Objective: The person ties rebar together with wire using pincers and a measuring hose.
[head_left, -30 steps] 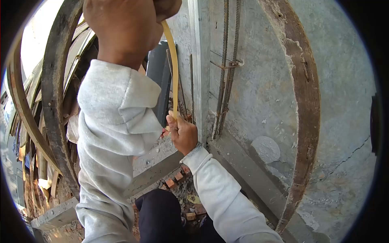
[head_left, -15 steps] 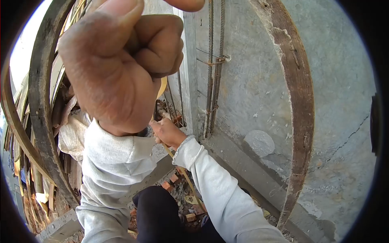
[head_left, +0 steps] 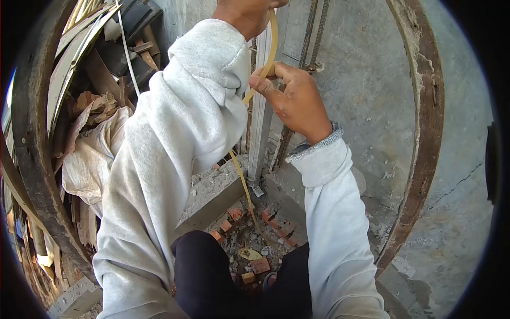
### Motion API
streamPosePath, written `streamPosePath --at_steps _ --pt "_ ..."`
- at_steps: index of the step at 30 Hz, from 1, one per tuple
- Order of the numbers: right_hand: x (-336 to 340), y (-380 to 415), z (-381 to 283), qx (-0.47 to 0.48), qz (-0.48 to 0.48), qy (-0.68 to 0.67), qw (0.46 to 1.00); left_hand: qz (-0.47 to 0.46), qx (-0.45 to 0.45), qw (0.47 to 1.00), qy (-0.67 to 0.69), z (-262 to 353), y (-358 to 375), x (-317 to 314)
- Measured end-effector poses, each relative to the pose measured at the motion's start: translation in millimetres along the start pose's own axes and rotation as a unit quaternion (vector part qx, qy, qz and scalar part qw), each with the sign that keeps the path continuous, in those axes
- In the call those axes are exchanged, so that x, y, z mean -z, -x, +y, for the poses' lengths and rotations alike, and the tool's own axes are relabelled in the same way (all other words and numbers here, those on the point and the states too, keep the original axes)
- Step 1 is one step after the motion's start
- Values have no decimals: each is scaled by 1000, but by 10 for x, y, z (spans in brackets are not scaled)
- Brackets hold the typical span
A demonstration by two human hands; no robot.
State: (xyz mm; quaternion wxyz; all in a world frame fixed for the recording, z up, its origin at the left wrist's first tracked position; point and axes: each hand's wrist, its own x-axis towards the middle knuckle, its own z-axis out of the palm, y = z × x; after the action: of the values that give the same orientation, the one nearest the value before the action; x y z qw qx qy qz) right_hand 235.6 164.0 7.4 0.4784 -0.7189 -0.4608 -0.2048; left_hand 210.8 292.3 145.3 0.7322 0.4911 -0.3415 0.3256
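Note:
A thin, yellowish, flexible hose [head_left: 274, 40] runs from the top of the view down past the metal post [head_left: 261, 114] to the rubble. At the top edge, my left hand [head_left: 247, 13] is closed around its upper part; some of the fingers are cut off by the frame. Lower down, my right hand [head_left: 297, 98] pinches the same hose between thumb and curled fingers. My left sleeve hides a stretch of the hose, and its lower end lies among broken bricks [head_left: 260, 265].
Curved wooden pieces stand close at the left [head_left: 40, 133] and right [head_left: 429, 106]. Behind the post are steel rods [head_left: 313, 37] and a grey plastered wall [head_left: 366, 80]. Scrap wood and a pale sack [head_left: 90, 167] are piled left. A low concrete beam [head_left: 212, 191] crosses below.
My left hand has moved away from the camera toward the post and top edge. My right hand has risen and shifted right, still on the hose. The view has shifted too.

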Motion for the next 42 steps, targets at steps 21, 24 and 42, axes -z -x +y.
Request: streamPosePath --at_steps 21,24,42 --pt "127 -433 -12 154 72 378 910 22 -188 973 130 -135 523 750" --pt "125 -469 -156 95 58 357 928 32 -147 976 157 -196 619 778" --pt "233 -490 -16 87 103 232 963 -67 -41 996 -30 -569 368 543"
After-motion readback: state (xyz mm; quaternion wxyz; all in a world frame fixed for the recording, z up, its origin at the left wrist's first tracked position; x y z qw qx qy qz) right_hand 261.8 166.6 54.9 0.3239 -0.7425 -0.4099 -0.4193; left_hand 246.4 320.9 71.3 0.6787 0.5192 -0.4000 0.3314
